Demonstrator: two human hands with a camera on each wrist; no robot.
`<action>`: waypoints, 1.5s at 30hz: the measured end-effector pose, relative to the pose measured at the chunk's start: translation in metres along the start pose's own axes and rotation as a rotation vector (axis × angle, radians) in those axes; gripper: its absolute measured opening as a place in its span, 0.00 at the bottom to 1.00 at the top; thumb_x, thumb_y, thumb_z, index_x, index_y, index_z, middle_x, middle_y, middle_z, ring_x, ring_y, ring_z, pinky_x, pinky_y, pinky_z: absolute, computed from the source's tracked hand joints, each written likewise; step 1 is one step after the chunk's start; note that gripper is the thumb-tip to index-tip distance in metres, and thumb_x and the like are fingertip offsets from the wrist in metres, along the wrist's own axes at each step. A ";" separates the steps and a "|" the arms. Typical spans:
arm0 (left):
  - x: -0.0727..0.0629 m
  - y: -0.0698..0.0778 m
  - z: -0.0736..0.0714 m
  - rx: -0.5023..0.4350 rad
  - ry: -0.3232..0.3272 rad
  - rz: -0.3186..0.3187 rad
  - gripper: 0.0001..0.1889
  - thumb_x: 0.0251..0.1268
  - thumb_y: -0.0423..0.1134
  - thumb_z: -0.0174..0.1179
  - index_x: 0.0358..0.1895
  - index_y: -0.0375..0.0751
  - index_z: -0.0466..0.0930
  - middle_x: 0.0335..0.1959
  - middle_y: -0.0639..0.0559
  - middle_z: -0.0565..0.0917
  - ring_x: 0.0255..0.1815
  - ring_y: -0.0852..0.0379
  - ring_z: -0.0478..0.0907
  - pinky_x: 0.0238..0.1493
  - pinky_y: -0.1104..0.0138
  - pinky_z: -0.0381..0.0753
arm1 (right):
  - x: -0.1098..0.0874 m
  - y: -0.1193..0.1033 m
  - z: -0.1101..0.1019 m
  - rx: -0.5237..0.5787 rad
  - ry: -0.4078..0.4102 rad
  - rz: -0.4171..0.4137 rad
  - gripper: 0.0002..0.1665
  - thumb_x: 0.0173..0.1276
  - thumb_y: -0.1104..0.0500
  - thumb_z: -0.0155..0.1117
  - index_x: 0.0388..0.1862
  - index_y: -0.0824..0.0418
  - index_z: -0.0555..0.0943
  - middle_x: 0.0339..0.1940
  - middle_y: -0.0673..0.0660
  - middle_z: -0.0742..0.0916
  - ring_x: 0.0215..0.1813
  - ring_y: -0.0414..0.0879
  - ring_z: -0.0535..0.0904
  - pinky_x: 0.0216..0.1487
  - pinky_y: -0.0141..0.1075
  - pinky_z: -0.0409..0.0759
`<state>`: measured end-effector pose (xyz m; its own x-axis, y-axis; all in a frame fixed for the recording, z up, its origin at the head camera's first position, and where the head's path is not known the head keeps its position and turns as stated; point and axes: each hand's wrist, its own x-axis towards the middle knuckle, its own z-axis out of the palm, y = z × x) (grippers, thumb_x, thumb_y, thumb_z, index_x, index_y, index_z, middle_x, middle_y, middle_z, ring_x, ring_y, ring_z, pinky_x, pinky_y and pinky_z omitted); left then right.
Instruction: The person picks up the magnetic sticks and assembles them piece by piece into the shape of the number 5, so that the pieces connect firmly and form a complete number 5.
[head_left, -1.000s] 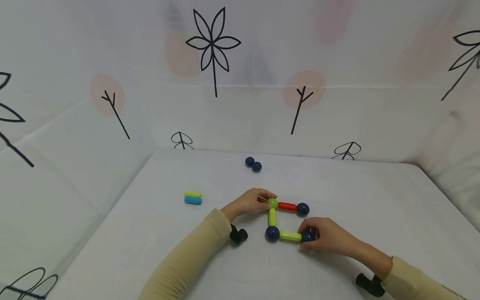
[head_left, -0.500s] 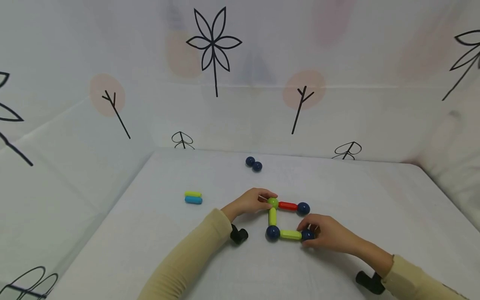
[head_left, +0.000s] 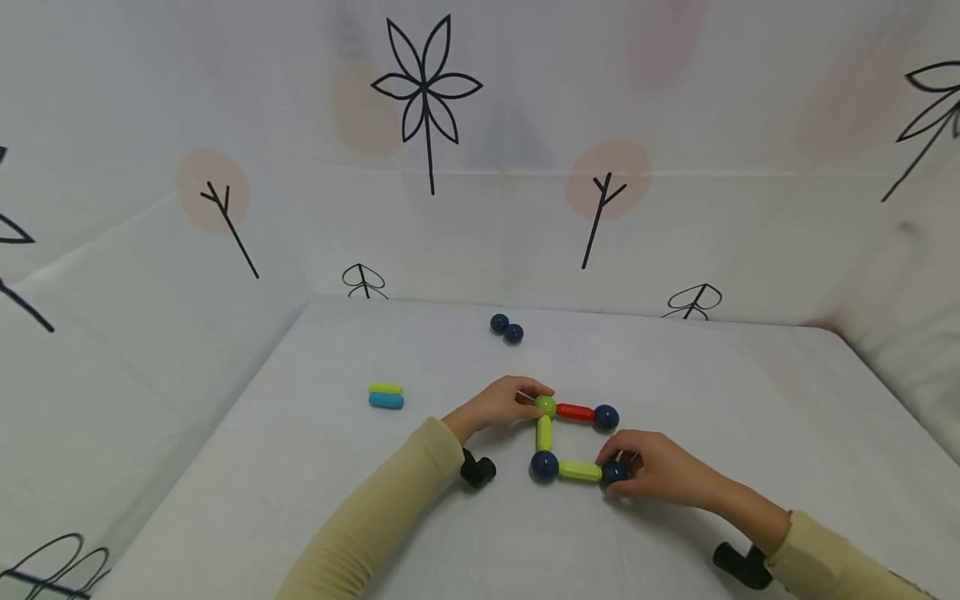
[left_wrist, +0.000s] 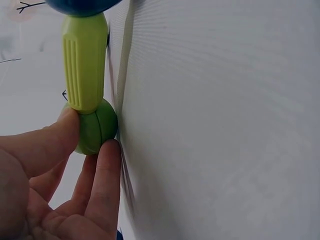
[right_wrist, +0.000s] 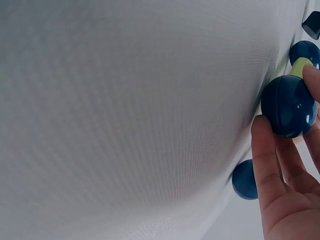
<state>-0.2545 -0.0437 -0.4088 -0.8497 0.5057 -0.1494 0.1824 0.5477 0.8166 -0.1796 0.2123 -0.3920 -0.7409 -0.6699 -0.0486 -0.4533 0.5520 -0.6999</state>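
Observation:
My left hand (head_left: 510, 402) pinches a green ball (left_wrist: 95, 127) between thumb and fingers, as the left wrist view shows up close. From that ball a red rod (head_left: 575, 412) runs right to a dark blue ball (head_left: 606, 417). A yellow-green rod (head_left: 544, 433) runs from it toward the front, to a corner dark blue ball (head_left: 544, 466). Another yellow-green rod (head_left: 581, 471) joins that corner to an end dark blue ball (right_wrist: 288, 106). My right hand (head_left: 660, 468) holds this end ball by thumb and fingertips. Together the pieces form three sides of a square on the white cloth.
Two loose dark blue balls (head_left: 507, 328) lie near the back edge of the table (head_left: 712, 375). To the left, a yellow-green rod (head_left: 386, 388) lies alongside a blue rod (head_left: 386, 401). Black wrist devices (head_left: 477, 472) show beneath both forearms.
The right hand's fingers have shifted slightly around the end ball, which sits a touch further left. The left hand and the green ball hold still.

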 end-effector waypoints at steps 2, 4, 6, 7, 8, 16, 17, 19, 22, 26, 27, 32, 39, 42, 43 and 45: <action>0.001 0.000 0.000 0.006 0.005 -0.007 0.17 0.62 0.33 0.61 0.54 0.48 0.79 0.47 0.57 0.79 0.48 0.61 0.75 0.49 0.71 0.74 | 0.000 0.000 0.000 -0.001 0.001 0.001 0.19 0.53 0.55 0.73 0.42 0.58 0.79 0.37 0.46 0.80 0.35 0.39 0.74 0.36 0.31 0.77; 0.001 -0.001 0.001 0.008 0.009 -0.023 0.17 0.62 0.34 0.61 0.55 0.48 0.79 0.48 0.57 0.79 0.49 0.60 0.75 0.49 0.71 0.73 | 0.000 0.000 0.000 -0.006 0.006 -0.001 0.19 0.53 0.54 0.73 0.41 0.57 0.79 0.36 0.46 0.80 0.35 0.39 0.74 0.35 0.31 0.77; 0.003 -0.002 0.002 0.014 0.015 -0.028 0.17 0.62 0.34 0.61 0.55 0.48 0.79 0.49 0.56 0.79 0.49 0.59 0.75 0.49 0.70 0.74 | 0.000 0.001 0.000 -0.008 0.008 0.002 0.18 0.53 0.54 0.73 0.41 0.57 0.79 0.36 0.46 0.80 0.35 0.39 0.74 0.35 0.31 0.77; 0.003 -0.002 0.002 0.018 0.017 -0.030 0.17 0.62 0.34 0.61 0.55 0.48 0.79 0.49 0.56 0.79 0.50 0.59 0.75 0.49 0.70 0.74 | 0.001 0.001 0.000 -0.009 0.009 0.005 0.18 0.53 0.54 0.73 0.41 0.57 0.79 0.36 0.46 0.80 0.35 0.39 0.74 0.35 0.31 0.77; 0.003 -0.002 0.002 0.017 0.019 -0.031 0.17 0.62 0.34 0.61 0.55 0.48 0.79 0.49 0.56 0.78 0.50 0.59 0.75 0.48 0.70 0.74 | 0.001 0.001 0.000 -0.011 0.011 0.007 0.18 0.53 0.55 0.73 0.41 0.57 0.79 0.36 0.46 0.80 0.35 0.39 0.74 0.35 0.31 0.77; 0.002 -0.001 0.002 0.028 0.013 -0.022 0.18 0.63 0.34 0.60 0.56 0.48 0.78 0.52 0.55 0.77 0.51 0.59 0.74 0.49 0.71 0.74 | 0.002 0.000 0.001 -0.007 0.012 0.013 0.18 0.53 0.54 0.73 0.41 0.57 0.79 0.36 0.47 0.80 0.35 0.39 0.74 0.35 0.31 0.77; 0.002 -0.001 0.002 0.029 0.012 -0.023 0.18 0.63 0.34 0.60 0.56 0.48 0.78 0.52 0.55 0.77 0.51 0.58 0.74 0.49 0.71 0.74 | 0.002 0.000 0.001 -0.008 0.013 0.013 0.18 0.53 0.54 0.73 0.41 0.57 0.79 0.36 0.47 0.80 0.35 0.39 0.74 0.35 0.31 0.77; 0.002 0.000 0.002 0.028 0.013 -0.024 0.18 0.63 0.34 0.60 0.56 0.48 0.78 0.52 0.55 0.78 0.51 0.58 0.74 0.50 0.70 0.73 | 0.002 0.000 0.002 -0.011 0.015 0.015 0.18 0.53 0.54 0.73 0.41 0.57 0.79 0.36 0.46 0.80 0.35 0.39 0.74 0.35 0.31 0.77; 0.002 0.000 0.002 0.024 0.013 -0.029 0.18 0.63 0.34 0.60 0.56 0.48 0.78 0.51 0.55 0.78 0.51 0.57 0.74 0.50 0.70 0.73 | 0.002 0.000 0.002 -0.015 0.016 0.016 0.18 0.53 0.54 0.73 0.41 0.57 0.79 0.36 0.46 0.80 0.35 0.39 0.74 0.35 0.31 0.77; 0.002 0.000 0.001 0.023 0.018 -0.034 0.18 0.62 0.34 0.60 0.56 0.48 0.78 0.51 0.55 0.78 0.51 0.58 0.74 0.50 0.70 0.74 | 0.002 0.000 0.001 -0.016 0.012 0.015 0.18 0.53 0.54 0.73 0.41 0.57 0.80 0.36 0.46 0.80 0.35 0.38 0.74 0.35 0.31 0.77; 0.002 0.000 0.001 0.023 0.018 -0.035 0.18 0.62 0.34 0.60 0.56 0.48 0.78 0.51 0.55 0.78 0.50 0.58 0.74 0.50 0.70 0.74 | 0.002 0.001 0.001 -0.016 0.011 0.015 0.18 0.53 0.54 0.73 0.41 0.57 0.80 0.36 0.46 0.80 0.35 0.38 0.74 0.35 0.31 0.77; 0.003 -0.001 0.001 0.026 0.013 -0.029 0.18 0.63 0.34 0.60 0.56 0.48 0.78 0.51 0.56 0.78 0.50 0.59 0.74 0.50 0.71 0.74 | 0.001 0.002 -0.001 -0.005 0.006 0.012 0.19 0.54 0.53 0.73 0.42 0.57 0.79 0.37 0.47 0.80 0.36 0.39 0.74 0.36 0.31 0.78; 0.002 -0.002 0.002 0.014 0.027 -0.046 0.19 0.62 0.34 0.61 0.57 0.48 0.77 0.52 0.54 0.78 0.51 0.58 0.74 0.49 0.70 0.74 | 0.003 0.002 -0.010 -0.032 0.087 -0.003 0.14 0.59 0.57 0.69 0.42 0.60 0.79 0.37 0.49 0.82 0.36 0.40 0.76 0.37 0.32 0.79; 0.001 -0.002 0.002 -0.001 0.035 -0.055 0.19 0.62 0.35 0.62 0.57 0.49 0.77 0.52 0.54 0.78 0.51 0.58 0.74 0.48 0.70 0.75 | 0.007 0.004 -0.015 -0.087 0.172 0.000 0.14 0.58 0.61 0.69 0.42 0.61 0.80 0.38 0.52 0.82 0.38 0.44 0.78 0.38 0.34 0.80; 0.001 -0.003 0.002 -0.009 0.036 -0.060 0.19 0.61 0.36 0.62 0.57 0.49 0.77 0.52 0.55 0.78 0.51 0.58 0.74 0.48 0.70 0.75 | 0.008 0.005 -0.016 -0.109 0.203 -0.003 0.14 0.57 0.63 0.69 0.42 0.61 0.80 0.39 0.52 0.82 0.39 0.45 0.78 0.39 0.35 0.80; -0.001 -0.003 0.001 -0.029 0.040 -0.064 0.19 0.61 0.36 0.62 0.56 0.49 0.77 0.52 0.55 0.78 0.51 0.58 0.75 0.47 0.69 0.76 | 0.012 0.008 -0.018 -0.135 0.257 -0.009 0.15 0.55 0.66 0.69 0.43 0.63 0.80 0.40 0.54 0.82 0.42 0.49 0.78 0.41 0.38 0.80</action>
<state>-0.2537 -0.0448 -0.4115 -0.8784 0.4426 -0.1802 0.1127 0.5583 0.8220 -0.2006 0.2175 -0.3850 -0.8300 -0.5369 0.1509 -0.5094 0.6196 -0.5971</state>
